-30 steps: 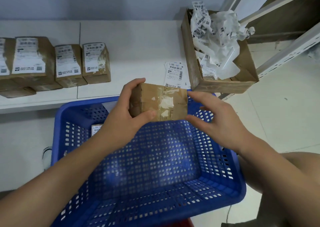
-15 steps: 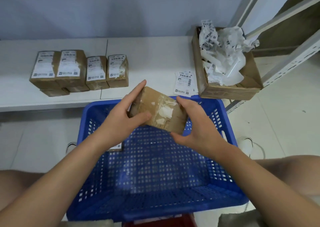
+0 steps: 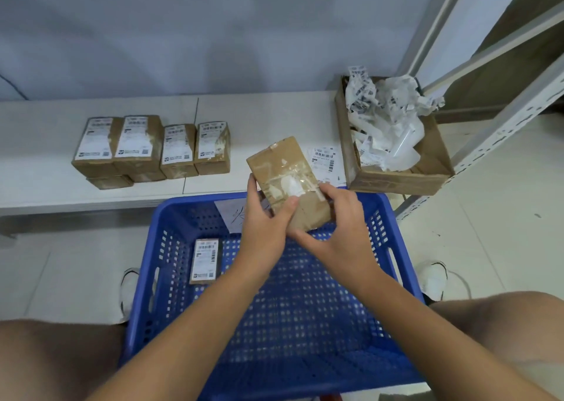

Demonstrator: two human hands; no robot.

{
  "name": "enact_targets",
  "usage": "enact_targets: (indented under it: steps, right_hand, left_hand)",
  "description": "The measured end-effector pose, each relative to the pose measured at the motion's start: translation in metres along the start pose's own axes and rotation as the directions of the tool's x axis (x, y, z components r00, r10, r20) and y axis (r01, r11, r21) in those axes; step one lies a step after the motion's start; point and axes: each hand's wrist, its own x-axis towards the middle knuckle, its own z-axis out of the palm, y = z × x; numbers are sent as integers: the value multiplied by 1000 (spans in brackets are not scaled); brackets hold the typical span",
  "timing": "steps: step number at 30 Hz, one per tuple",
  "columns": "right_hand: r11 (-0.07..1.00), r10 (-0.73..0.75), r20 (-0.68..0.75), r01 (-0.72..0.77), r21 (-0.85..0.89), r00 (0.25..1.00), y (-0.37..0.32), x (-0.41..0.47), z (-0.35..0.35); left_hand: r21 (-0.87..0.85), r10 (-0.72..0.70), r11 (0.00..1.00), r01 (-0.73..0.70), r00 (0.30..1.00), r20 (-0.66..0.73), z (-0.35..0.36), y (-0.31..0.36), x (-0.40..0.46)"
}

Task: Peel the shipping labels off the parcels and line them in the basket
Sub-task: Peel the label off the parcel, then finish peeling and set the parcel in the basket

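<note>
Fingers of both hands are curled round a peeled brown cardboard parcel, held tilted above the blue perforated plastic basket. White paper scraps are left on its taped face. One labelled parcel is laid inside; four labelled boxes are waiting on the shelf.

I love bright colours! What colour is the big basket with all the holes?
Blue: the basket is bright blue plastic, shown in the head view.
</note>
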Motion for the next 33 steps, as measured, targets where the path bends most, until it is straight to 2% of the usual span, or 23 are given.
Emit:
enact_targets:
  steps: [3, 5, 8, 13, 18, 25, 29, 31, 33]
  right_hand:
    - [1000, 29, 165, -29, 2, 986, 10, 13, -5]
    - [996, 51, 227, -33, -82, 973, 21, 29, -7]
    - [974, 103, 268, -42, -224, 958, 41, 61, -8]
    - [909, 208, 330, -57, -413, 921, 80, 115, 8]
    - [855, 307, 426, -50, -516, 851, 119, 147, 34]
    - [760, 232, 448, 127, -638, 863, 159, 161, 57]
    - [792, 140, 404, 143, -594, 904, 158, 159, 54]
    - [808, 124, 398, 140, -572, 909, 160, 156, 53]
    - [823, 123, 381, 120, -555, 916, 160, 154, 51]
  left_hand:
    - [50, 31, 998, -32, 999, 20, -9, -7, 32]
    - [125, 48, 991, -51, 998, 27, -18, -12, 60]
    - [223, 37, 974, -41, 999, 23, -25, -16, 102]
    - [346, -57, 937, 52, 998, 4, -30, -30, 176]
    - [412, -128, 901, 136, 991, -46, -25, -55, 224]
    - [484, -24, 870, 93, 989, -147, -20, -79, 250]
    - [488, -6, 870, 69, 992, -130, -26, -76, 252]
    - [517, 84, 856, -1, 987, -136, -29, -68, 245]
    - [606, 244, 784, -134, 964, -103, -27, -58, 229]
